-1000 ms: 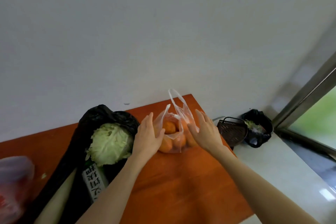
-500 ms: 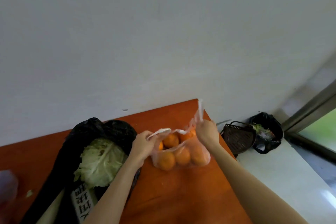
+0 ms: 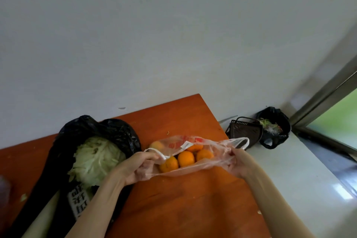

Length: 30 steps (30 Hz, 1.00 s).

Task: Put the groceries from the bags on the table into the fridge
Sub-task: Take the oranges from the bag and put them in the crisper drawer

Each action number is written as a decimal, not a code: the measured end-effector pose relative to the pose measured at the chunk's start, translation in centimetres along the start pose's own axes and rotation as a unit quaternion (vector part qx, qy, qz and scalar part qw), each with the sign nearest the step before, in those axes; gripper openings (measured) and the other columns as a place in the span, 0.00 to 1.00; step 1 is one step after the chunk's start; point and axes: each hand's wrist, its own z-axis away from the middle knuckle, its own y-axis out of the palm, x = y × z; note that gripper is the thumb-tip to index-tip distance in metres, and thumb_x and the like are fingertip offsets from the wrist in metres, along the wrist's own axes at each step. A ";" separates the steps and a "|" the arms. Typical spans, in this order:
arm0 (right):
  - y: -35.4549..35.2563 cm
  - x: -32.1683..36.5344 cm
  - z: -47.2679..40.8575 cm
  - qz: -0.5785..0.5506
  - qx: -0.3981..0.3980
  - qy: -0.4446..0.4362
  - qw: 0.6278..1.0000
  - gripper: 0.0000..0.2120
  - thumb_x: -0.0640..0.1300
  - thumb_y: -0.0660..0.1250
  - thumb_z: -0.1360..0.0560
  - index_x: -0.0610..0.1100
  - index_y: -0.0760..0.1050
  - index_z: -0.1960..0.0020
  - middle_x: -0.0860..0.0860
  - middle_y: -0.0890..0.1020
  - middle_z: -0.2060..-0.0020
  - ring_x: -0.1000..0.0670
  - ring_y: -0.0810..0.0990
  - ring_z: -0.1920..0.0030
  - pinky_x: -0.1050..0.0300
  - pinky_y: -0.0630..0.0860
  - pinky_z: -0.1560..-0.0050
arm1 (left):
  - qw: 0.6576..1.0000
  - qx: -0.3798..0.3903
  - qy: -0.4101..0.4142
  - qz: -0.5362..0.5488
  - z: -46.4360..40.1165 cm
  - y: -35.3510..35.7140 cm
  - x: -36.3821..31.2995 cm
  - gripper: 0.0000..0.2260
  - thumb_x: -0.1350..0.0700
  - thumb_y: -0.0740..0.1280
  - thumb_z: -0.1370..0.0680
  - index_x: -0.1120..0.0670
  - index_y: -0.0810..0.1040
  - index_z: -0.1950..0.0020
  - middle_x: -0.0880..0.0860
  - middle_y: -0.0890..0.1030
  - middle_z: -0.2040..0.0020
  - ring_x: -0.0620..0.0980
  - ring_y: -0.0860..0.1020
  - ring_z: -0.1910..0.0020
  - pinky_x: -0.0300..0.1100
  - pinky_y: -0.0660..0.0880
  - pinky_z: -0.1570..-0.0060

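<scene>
A clear plastic bag (image 3: 185,144) with red print lies on the orange-brown table (image 3: 173,208), pulled wide open. Several oranges (image 3: 185,159) show inside it. My left hand (image 3: 137,168) grips the bag's left edge and handle. My right hand (image 3: 236,162) grips the right edge, with the other handle loop sticking out past it. To the left, a black bag (image 3: 100,127) lies open with a pale green cabbage (image 3: 96,160) in its mouth and a dark package with white lettering (image 3: 78,202) below it. No fridge is in view.
A white wall rises right behind the table. On the light floor to the right sit a dark plastic basket (image 3: 244,132) and a black rubbish bag (image 3: 274,127) with scraps. A window frame (image 3: 328,102) stands at far right. A blurred object (image 3: 3,191) shows at the left edge.
My hands went from reaching for the clear bag's upright handles to holding its edges and pulling them apart sideways. The bag now lies flatter and open, with the oranges exposed.
</scene>
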 end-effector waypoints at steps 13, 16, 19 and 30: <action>-5.8 -0.2 3.3 -0.010 0.068 -0.028 0.997 0.10 0.41 0.64 0.28 0.43 0.64 0.64 0.52 0.59 0.79 0.55 0.60 0.81 0.64 0.71 0.77 | 0.853 -0.055 -0.003 -0.518 2.5 5.0 1.9 0.32 0.42 0.73 0.33 0.48 0.67 0.33 0.51 0.76 0.42 0.45 0.77 0.59 0.37 0.74 0.69; -6.2 0.1 4.1 0.080 0.104 -0.068 0.989 0.12 0.37 0.73 0.33 0.40 0.68 0.63 0.51 0.66 0.77 0.55 0.66 0.80 0.64 0.71 0.78 | 0.793 -0.054 0.011 -0.607 3.2 5.1 0.9 0.37 0.39 0.71 0.34 0.47 0.62 0.29 0.49 0.70 0.34 0.46 0.75 0.47 0.39 0.77 0.54; -6.8 -0.3 4.2 0.293 0.089 -0.126 0.944 0.04 0.29 0.65 0.27 0.35 0.73 0.59 0.49 0.77 0.75 0.57 0.74 0.78 0.67 0.72 0.76 | 0.790 -0.036 -0.003 -0.612 3.9 4.9 -0.1 0.33 0.41 0.71 0.31 0.47 0.65 0.29 0.52 0.73 0.35 0.51 0.76 0.42 0.43 0.75 0.49; -7.4 -2.7 1.7 0.398 -0.102 -0.185 0.893 0.10 0.38 0.65 0.25 0.39 0.74 0.65 0.47 0.76 0.71 0.52 0.74 0.73 0.63 0.69 0.75 | 0.818 -0.067 0.041 -0.569 2.0 1.9 1.2 0.15 0.61 0.61 0.23 0.47 0.80 0.65 0.50 0.70 0.71 0.47 0.67 0.70 0.40 0.64 0.68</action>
